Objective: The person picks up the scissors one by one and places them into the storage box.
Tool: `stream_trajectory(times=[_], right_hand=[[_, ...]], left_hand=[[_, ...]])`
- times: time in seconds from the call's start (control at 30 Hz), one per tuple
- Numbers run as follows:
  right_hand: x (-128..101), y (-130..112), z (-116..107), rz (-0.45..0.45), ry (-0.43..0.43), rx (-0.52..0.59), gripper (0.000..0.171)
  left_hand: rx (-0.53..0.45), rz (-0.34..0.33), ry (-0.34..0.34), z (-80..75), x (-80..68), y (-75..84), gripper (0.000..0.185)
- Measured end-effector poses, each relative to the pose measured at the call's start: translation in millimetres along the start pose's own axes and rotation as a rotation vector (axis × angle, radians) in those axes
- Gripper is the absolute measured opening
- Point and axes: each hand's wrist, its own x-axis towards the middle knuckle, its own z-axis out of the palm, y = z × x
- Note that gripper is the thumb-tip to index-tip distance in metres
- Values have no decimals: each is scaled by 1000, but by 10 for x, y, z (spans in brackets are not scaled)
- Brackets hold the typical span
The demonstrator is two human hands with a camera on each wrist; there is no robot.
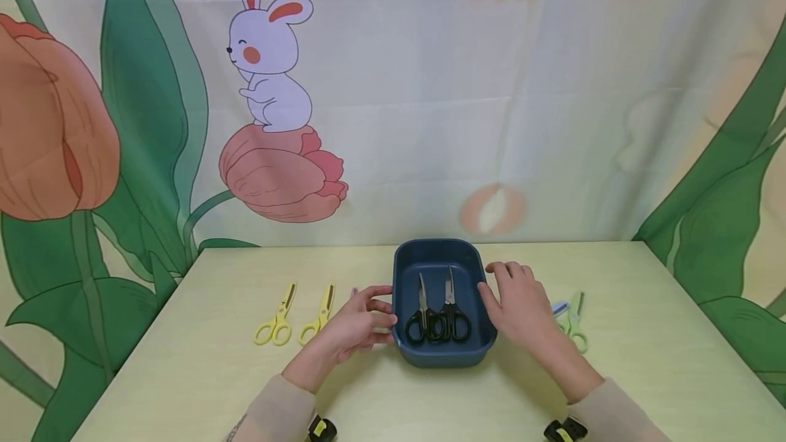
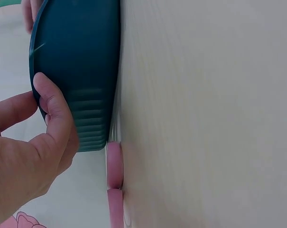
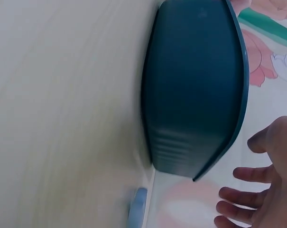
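A dark blue tray (image 1: 441, 253) stands at the middle of the pale table and holds two black-handled scissors (image 1: 437, 322) side by side. My left hand (image 1: 368, 319) is at the tray's left wall. In the left wrist view the left hand (image 2: 36, 97) has its thumb (image 2: 55, 114) on the tray's (image 2: 86, 61) outer wall and a finger at the rim, gripping it. My right hand (image 1: 512, 295) is by the tray's right rim. In the right wrist view the right hand (image 3: 257, 190) has its fingers spread, a little apart from the tray (image 3: 195, 85).
Two yellow scissors (image 1: 276, 316) (image 1: 318, 316) lie left of the tray. Pink handles (image 2: 114, 166) lie just behind my left hand. Green scissors (image 1: 576, 325) and a blue-handled item (image 1: 559, 308) lie to the right. A printed cloth backdrop hangs behind the table.
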Motion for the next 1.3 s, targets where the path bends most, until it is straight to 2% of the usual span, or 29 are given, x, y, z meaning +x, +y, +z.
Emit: stream_trajectory(times=[0.13, 0.4, 0.6, 0.83, 1.0, 1.17, 1.3], right_hand=[[-38, 92, -57, 46, -40, -27, 30], [-106, 230, -178, 152, -273, -68, 35], [-129, 316, -201, 205, -368, -50, 35], [-164, 401, -236, 244, -385, -37, 41], [-168, 479, -292, 264, -391, -32, 37], [-182, 535, -350, 291, -427, -73, 31], [-220, 577, -374, 320, -472, -115, 35]], left_hand=[[5, -9, 0, -3, 1, -1, 60], [4, -16, 7, 11, 1, 25, 57], [3, -19, 11, 18, -2, 29, 57], [5, -23, 15, 1, -4, 19, 58], [8, -23, 5, -11, -10, 26, 59], [9, -20, 3, -13, -8, 29, 59], [14, -24, 5, -8, -16, 23, 58]])
